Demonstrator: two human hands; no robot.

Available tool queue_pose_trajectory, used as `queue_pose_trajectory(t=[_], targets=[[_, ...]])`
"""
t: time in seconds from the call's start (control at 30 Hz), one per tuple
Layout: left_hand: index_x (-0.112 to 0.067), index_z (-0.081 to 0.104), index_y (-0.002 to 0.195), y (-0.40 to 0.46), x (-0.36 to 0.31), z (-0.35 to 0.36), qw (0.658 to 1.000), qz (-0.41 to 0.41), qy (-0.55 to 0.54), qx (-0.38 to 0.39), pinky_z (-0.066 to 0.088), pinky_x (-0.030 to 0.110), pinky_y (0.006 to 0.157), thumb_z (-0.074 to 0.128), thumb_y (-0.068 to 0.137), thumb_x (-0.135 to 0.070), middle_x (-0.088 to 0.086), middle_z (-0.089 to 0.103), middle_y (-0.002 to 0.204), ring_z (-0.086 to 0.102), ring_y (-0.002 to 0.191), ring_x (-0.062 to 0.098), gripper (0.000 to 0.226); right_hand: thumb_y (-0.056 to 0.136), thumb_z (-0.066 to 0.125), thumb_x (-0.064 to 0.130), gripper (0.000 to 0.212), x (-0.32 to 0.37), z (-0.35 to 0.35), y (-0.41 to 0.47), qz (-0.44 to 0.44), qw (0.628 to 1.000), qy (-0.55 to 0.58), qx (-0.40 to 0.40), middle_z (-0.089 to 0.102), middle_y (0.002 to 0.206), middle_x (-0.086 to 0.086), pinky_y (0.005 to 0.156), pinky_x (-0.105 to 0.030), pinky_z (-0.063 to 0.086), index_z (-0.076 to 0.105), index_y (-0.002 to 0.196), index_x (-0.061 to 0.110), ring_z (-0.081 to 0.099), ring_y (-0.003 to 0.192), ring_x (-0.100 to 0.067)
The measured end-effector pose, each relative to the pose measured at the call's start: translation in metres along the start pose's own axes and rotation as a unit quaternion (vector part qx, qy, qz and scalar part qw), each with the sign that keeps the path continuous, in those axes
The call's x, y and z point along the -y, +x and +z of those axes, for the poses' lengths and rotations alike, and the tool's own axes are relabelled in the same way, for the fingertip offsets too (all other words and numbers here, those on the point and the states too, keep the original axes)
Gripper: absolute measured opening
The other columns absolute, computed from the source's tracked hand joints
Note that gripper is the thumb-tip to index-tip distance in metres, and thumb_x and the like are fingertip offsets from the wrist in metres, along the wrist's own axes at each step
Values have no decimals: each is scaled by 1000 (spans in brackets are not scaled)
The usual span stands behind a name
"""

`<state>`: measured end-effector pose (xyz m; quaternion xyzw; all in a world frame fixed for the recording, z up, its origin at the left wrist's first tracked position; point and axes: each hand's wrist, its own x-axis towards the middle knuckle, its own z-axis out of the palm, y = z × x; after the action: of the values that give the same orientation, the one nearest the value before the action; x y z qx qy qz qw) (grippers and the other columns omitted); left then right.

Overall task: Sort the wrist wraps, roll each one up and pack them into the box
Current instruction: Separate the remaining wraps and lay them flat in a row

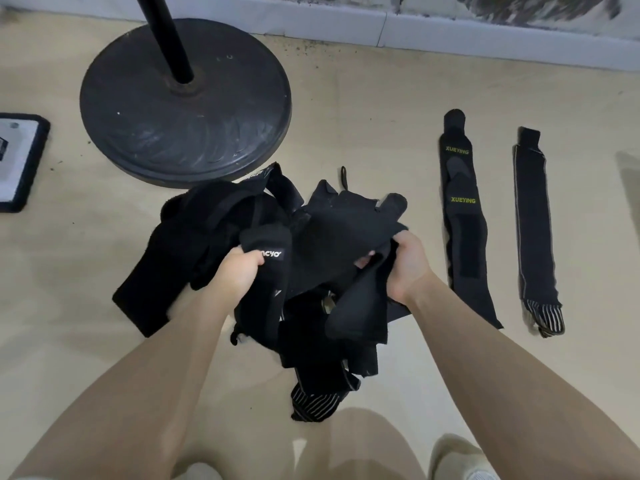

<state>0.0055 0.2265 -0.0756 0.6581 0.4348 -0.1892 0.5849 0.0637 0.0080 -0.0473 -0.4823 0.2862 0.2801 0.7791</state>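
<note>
From the head view, the left hand [239, 271] grips a labelled wrap [268, 271] and the right hand [403, 263] clutches another strap from the tangled pile [311, 237], likely separating them. Two sorted wraps [464, 216] lie flat, right. No box is visible.

A pile of wraps [277, 258] lies on the floor [363, 133], a stand base [185, 102] behind it, two flat wraps [464, 216] side by side to its right.

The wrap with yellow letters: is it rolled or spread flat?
Spread flat: the wrap with yellow letters lies stretched out full length on the floor.
</note>
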Motion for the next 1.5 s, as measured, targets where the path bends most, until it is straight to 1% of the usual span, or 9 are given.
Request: queue_pose_trajectory(t=[0.13,0.3,0.5,0.7,0.87,1.0,1.2,1.33,1.5], targets=[[-4,61,103,-17,-29,4,998,69,8,-1,45,33,78,45,90,-13,6,63,93,57,83,20,22,92,42,30,36,17,-2,-18,-39,984,175,19,69,80,-6,83,-32,46,71,76,15,65,75,-23],[-2,60,89,-57,-63,6,939,44,-314,130,54,38,79,29,82,1,7,69,79,66,76,25,32,94,48,40,35,38,-7,-31,-45,990,119,-61,72,104,-5,92,-39,50,73,102,16,64,104,-27],[3,57,105,-97,-84,29,953,63,-186,231,53,40,81,46,66,-4,16,63,99,61,89,29,41,98,37,48,53,51,-6,-56,51,998,-3,-43,72,102,-14,82,-37,53,66,115,7,69,94,-27],[-9,70,102,-113,-71,20,905,48,-75,415,58,32,72,59,54,-14,9,71,100,70,86,22,50,99,30,50,65,75,-5,-86,69,986,123,91,64,114,-27,97,-46,48,57,112,-8,65,104,-37],[0,63,119,-114,-60,14,898,24,-155,411,49,43,95,78,45,-23,19,59,122,59,108,34,79,100,35,47,63,88,-3,-76,4,958,282,48,58,122,-27,108,-43,38,55,98,-14,53,121,-35],[-9,78,82,-131,-61,25,922,13,-77,379,57,26,68,71,61,-20,8,73,90,70,76,19,24,96,33,57,72,78,-11,-68,12,955,295,21,57,129,-20,109,-43,37,53,126,-5,53,123,-31],[-9,69,98,-144,-70,27,939,27,-30,343,53,31,74,60,72,-29,6,74,94,71,79,18,35,90,30,69,75,89,-11,-72,-55,958,282,20,65,107,-16,100,-40,46,59,106,2,62,103,-30],[-10,67,110,-139,-74,30,946,49,-203,249,51,35,77,56,87,-35,9,73,102,72,87,20,36,79,30,81,93,68,-21,-81,17,996,-10,91,57,124,-15,94,-50,48,46,129,4,57,114,-34],[-13,58,128,-134,-73,31,949,84,-238,189,55,40,81,52,93,-42,10,68,119,67,106,25,46,91,46,56,53,51,-17,-93,40,926,-321,193,64,122,-1,87,-35,54,49,131,21,65,107,-20]])
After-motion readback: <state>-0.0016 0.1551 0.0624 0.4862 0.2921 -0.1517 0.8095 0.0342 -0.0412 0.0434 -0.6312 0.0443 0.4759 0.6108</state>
